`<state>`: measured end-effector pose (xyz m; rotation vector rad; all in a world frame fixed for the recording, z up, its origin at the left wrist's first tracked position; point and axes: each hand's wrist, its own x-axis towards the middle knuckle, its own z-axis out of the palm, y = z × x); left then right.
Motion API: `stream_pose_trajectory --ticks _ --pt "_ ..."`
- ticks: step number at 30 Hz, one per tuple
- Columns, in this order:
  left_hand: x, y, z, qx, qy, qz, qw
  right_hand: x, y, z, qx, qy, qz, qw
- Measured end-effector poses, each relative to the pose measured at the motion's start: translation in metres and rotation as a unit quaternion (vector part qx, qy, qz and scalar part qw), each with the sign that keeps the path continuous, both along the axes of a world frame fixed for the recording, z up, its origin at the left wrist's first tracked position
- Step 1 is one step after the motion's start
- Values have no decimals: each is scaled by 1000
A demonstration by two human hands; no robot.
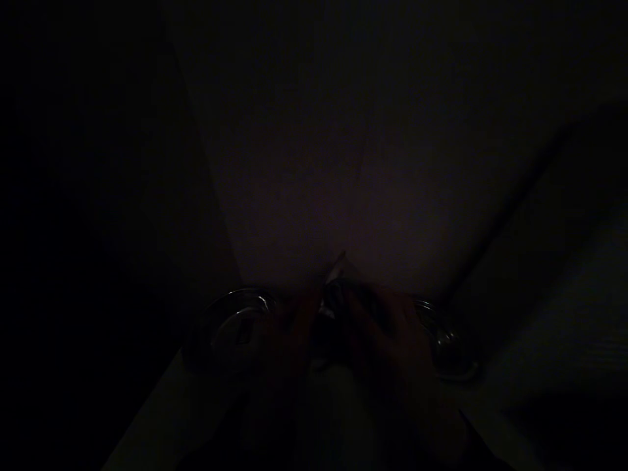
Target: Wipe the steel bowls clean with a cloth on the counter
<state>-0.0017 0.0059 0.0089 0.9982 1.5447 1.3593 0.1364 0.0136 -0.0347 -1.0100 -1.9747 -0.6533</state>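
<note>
The scene is very dark. My left hand (289, 340) and my right hand (383, 347) sit close together at the bottom centre, around a dark object (343, 307) whose kind I cannot make out. A small pale pointed piece (338, 265) sticks up just beyond it. To the left of my left hand lies a shiny rounded metal piece (230, 327), and a similar one (441, 340) lies to the right of my right hand. The dimness hides my fingers' positions.
A broad dim surface (314, 163) fills the upper middle. A pale edge (167, 412) runs along the lower left, a long dark diagonal line (505, 209) crosses the right, and the far left is black.
</note>
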Motion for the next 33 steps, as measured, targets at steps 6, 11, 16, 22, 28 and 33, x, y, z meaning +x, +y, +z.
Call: stream_pose_trajectory --ticks 6,11,16,22,28,33 --pt "-3 0 -14 36 22 27 999 -11 -7 -2 26 -10 51 998" --pt "1 3 -20 22 -2 10 1000 -10 -7 -2 29 4 29 999" --pt "5 -1 -16 19 -33 17 999 -2 -5 0 17 17 3 1000" --pt "0 -4 -6 12 -40 24 999 -5 -7 1 36 3 52 998" --pt "6 -3 3 -23 -46 1 999 13 6 9 -13 71 13 997" --pt "2 -1 -1 -30 -18 30 999 2 -5 6 -5 21 59 998"
